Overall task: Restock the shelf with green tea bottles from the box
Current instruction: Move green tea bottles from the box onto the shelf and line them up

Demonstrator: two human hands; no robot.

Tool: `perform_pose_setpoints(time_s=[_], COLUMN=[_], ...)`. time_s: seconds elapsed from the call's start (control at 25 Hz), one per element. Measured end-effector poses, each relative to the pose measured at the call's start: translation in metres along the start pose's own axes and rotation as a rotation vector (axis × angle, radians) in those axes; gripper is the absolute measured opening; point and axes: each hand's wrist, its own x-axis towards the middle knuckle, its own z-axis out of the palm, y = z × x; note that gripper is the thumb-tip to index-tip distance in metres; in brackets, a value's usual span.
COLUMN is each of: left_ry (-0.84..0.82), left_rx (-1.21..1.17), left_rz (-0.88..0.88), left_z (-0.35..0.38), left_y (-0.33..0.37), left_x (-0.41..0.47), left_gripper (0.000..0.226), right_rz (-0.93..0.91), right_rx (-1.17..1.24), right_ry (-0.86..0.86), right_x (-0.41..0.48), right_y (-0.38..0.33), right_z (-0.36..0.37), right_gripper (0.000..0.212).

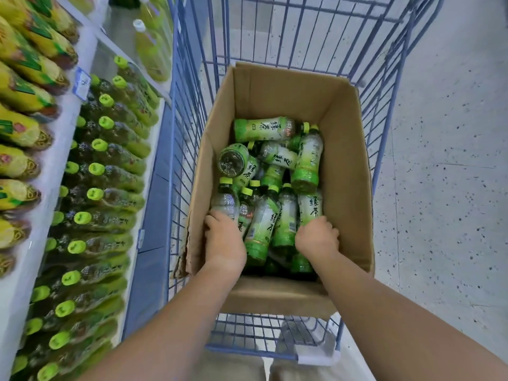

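Under the hands [224, 237] [317, 236], green tea bottles [261, 226]

Brown box [275, 92] holds green-and-white bottles [264, 226]; round it a blue wire cart [172, 105], beyond it grey speckled floor [439, 188].

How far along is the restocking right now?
Done: the shelf already holds long rows of green-capped shelf bottles. In hand: the left hand curls over the near-left bottle and the right hand over the near-right bottle, both down inside the box; nothing is lifted yet. Left: a loose pile of bottles to move.
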Motion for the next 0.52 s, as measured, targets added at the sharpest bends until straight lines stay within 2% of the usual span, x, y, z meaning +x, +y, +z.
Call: perform_pose_setpoints(time_s=[0.08, 0.2, 0.28, 0.4, 0.52], left_ry=[0.048, 0.13, 0.138, 0.105, 0.046], left_rx=[0.172, 0.198, 0.107, -0.109, -0.406], left_rz=[0.065, 0.113, 0.071, -0.01, -0.057], left_z=[0.009, 0.01, 0.006, 0.008, 0.006], left_y=[-0.002, -0.004, 0.0, -0.001, -0.005], left_x=[-0.001, -0.003, -0.005, -0.007, -0.001], left_gripper=[0.043, 0.037, 0.049, 0.086, 0.093], right_rz=[0.005, -0.008, -0.024, -0.065, -0.04], right_rx=[-0.117, -0.256, -0.319, -0.34, -0.215], right_ry=[0.05, 0.076, 0.04, -0.002, 0.019], right_x=[0.006, 0.011, 0.014, 0.02, 0.025], right_y=[-0.006, -0.01, -0.01, -0.012, -0.011], right_z=[0.003, 0.005, 0.006, 0.007, 0.007], right_gripper=[0.054, 0.058, 0.057, 0.063, 0.069])
